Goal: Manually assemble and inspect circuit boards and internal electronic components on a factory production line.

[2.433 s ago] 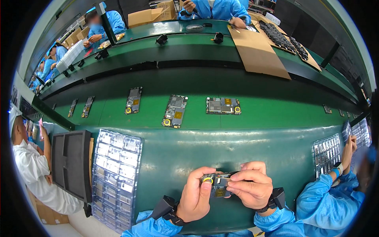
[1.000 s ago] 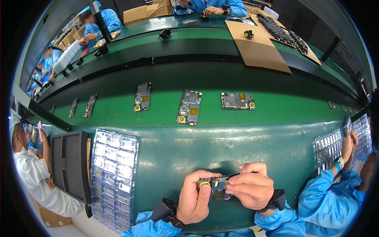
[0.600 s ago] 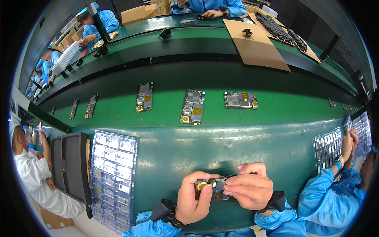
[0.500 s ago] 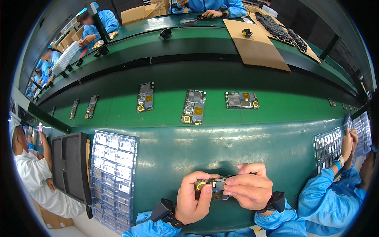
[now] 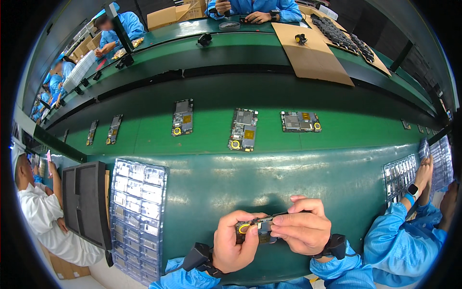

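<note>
Close above the green work table, my left hand point(image 5: 236, 243) is closed round the left end of a circuit board point(image 5: 263, 236), its thumb on the front beside a yellow ring. From the other side my right hand point(image 5: 303, 226) pinches the board's right end. Its fingers cover that end, so whether a small separate part is between them I cannot tell. Behind my hands several similar boards, such as a circuit board point(image 5: 243, 130) with gold patch and yellow ring, lie on the green conveyor belt point(image 5: 207, 139).
A clear plastic tray point(image 5: 137, 216) with metal pieces in its pockets lies left, beside a black foam tray point(image 5: 84, 202). Another tray point(image 5: 399, 178) is at the right, near a co-worker in blue. Cardboard point(image 5: 313, 58) slants over the far ledge. Other people sit around.
The boards on the belt have shifted a little to the right. My hands keep nearly the same hold on the circuit board. At the right, the co-worker's hands have turned slightly.
</note>
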`<action>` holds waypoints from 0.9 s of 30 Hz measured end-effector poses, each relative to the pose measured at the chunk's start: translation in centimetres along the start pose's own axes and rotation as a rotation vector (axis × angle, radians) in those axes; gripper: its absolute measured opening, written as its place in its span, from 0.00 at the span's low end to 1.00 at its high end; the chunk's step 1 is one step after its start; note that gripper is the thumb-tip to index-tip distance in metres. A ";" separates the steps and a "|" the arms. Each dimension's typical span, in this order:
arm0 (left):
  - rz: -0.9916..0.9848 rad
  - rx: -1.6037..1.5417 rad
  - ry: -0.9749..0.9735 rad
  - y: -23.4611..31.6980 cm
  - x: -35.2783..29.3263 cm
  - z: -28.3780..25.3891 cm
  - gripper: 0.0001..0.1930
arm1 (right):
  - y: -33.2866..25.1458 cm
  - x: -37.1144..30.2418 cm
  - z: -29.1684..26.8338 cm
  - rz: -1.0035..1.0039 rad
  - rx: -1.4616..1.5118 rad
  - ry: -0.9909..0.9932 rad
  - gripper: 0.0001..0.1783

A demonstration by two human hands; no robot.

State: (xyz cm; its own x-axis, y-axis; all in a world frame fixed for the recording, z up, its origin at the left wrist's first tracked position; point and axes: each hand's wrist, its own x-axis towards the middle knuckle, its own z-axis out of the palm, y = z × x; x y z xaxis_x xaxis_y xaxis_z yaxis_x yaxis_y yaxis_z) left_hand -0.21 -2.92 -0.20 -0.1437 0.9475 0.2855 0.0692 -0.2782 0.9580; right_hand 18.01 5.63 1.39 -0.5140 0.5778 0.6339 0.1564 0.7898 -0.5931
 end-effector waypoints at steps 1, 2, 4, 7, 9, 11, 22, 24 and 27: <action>-0.001 0.000 -0.001 0.0 0.0 0.0 0.15 | 0.0 0.0 0.1 -0.007 -0.007 0.008 0.20; 0.020 0.023 -0.006 0.0 0.1 0.0 0.16 | 0.0 0.0 0.1 -0.005 -0.007 0.008 0.20; 0.041 0.043 -0.013 -0.1 0.1 0.0 0.17 | 0.0 0.1 0.1 0.009 0.000 0.010 0.18; 0.072 0.018 -0.028 -0.5 0.0 0.0 0.18 | 0.1 0.2 0.1 0.051 0.086 0.048 0.17; 0.150 0.095 -0.074 -0.8 -0.3 -0.2 0.18 | -0.5 0.5 0.2 0.209 0.188 0.073 0.17; 0.176 0.139 -0.081 -1.0 -0.4 -0.5 0.19 | -0.4 0.9 0.0 0.370 0.359 -0.002 0.15; -0.124 0.163 0.048 -0.7 1.3 -0.8 0.12 | 0.4 0.7 0.5 0.457 0.284 -0.044 0.12; -0.137 0.163 0.013 -0.5 2.1 -0.3 0.13 | 1.2 0.6 0.1 0.480 0.348 -0.077 0.11; -0.160 0.206 -0.080 -0.7 2.6 -1.0 0.12 | 2.3 -0.3 0.3 0.538 0.402 -0.094 0.11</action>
State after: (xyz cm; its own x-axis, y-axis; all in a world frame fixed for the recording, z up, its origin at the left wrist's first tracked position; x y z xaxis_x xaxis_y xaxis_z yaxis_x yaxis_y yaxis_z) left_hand -1.65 -0.42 -0.07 -0.0907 0.9886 0.1203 0.2525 -0.0940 0.9630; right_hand 18.31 7.22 -0.32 -0.5267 0.8341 0.1640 0.0940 0.2489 -0.9640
